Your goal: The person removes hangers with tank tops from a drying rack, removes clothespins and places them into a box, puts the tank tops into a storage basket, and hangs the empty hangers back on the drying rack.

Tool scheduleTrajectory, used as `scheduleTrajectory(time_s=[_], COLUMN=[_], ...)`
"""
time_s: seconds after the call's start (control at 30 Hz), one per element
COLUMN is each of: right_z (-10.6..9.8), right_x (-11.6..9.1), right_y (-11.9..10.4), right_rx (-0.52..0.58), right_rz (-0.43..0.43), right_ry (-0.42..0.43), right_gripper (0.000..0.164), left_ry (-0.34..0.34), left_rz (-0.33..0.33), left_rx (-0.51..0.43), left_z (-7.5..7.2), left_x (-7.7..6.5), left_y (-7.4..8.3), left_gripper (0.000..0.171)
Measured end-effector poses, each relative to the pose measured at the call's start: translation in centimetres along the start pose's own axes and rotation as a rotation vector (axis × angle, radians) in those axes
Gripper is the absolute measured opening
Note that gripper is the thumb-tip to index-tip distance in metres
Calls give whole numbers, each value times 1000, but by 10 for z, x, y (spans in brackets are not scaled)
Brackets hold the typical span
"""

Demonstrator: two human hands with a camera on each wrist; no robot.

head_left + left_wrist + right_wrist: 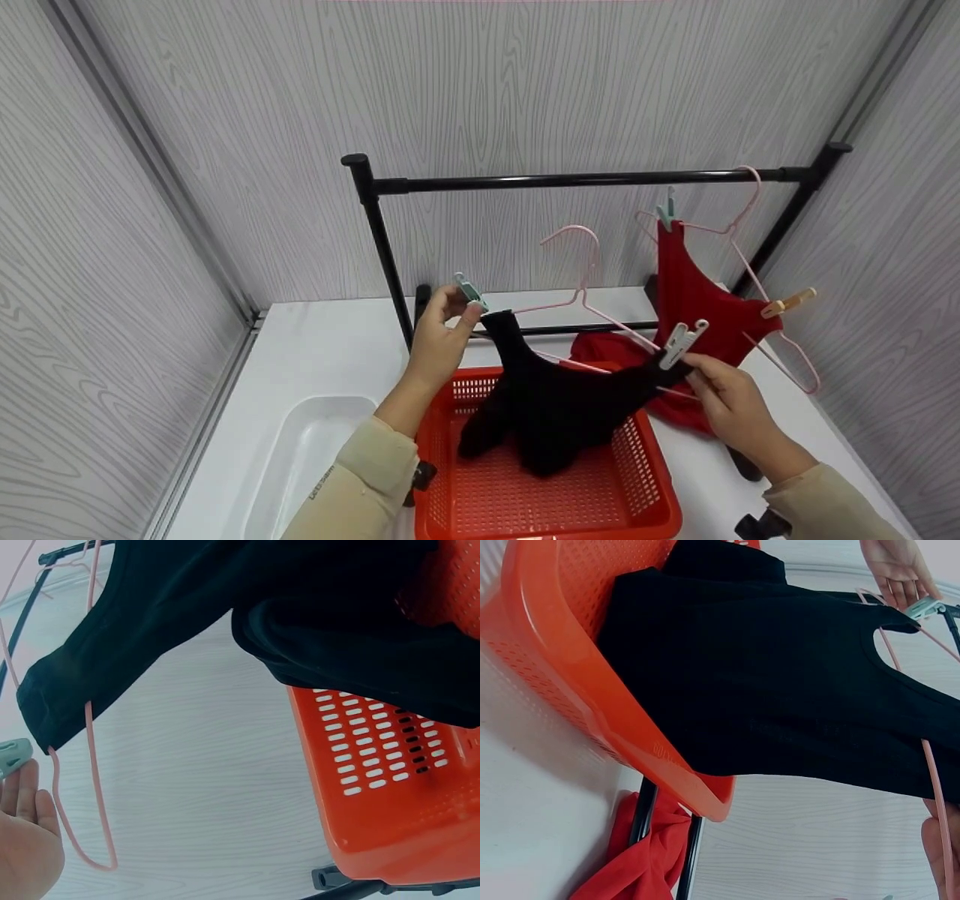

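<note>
A black tank top (570, 409) hangs on a pink hanger (583, 277), its lower part drooping into the red basket. My left hand (436, 337) pinches a light green clothespin (471, 292) at the tip of the left strap. In the left wrist view that clothespin (13, 756) is right beside the strap end, with the hanger's arm passing through the strap. A white clothespin (679, 346) sits on the right strap. Just below it, my right hand (731, 401) pinches the strap end between thumb and fingers.
The red basket (439, 491) stands under the top. Behind it rises a black rack (525, 181), where a red garment (694, 296) hangs on another pink hanger with a green clothespin (665, 212) and a yellow one (787, 304). A white tray (274, 480) lies at left.
</note>
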State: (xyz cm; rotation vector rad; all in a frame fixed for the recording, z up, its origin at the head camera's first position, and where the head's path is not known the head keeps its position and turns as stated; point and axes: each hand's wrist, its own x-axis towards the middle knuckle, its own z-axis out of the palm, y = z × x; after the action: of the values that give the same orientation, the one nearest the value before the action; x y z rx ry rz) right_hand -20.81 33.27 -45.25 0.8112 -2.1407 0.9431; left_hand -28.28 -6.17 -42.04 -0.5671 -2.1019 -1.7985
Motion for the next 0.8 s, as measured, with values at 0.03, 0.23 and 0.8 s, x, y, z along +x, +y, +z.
scheduleTrajectory(time_s=[0.03, 0.23, 0.8], right_z=[0, -1, -1], right_x=[0, 0, 1], right_y=[-1, -4, -3], right_rx=[-3, -12, 14], right_rz=[3, -3, 20], right_ry=[-2, -5, -5], right_gripper=[38, 37, 37], left_ry=[3, 23, 35], left_rz=[-12, -38, -50], left_rx=[-3, -25, 23], left_z=[-1, -4, -30], left_x=[-1, -4, -19], left_y=[0, 1, -3], left_gripper=[37, 31, 33])
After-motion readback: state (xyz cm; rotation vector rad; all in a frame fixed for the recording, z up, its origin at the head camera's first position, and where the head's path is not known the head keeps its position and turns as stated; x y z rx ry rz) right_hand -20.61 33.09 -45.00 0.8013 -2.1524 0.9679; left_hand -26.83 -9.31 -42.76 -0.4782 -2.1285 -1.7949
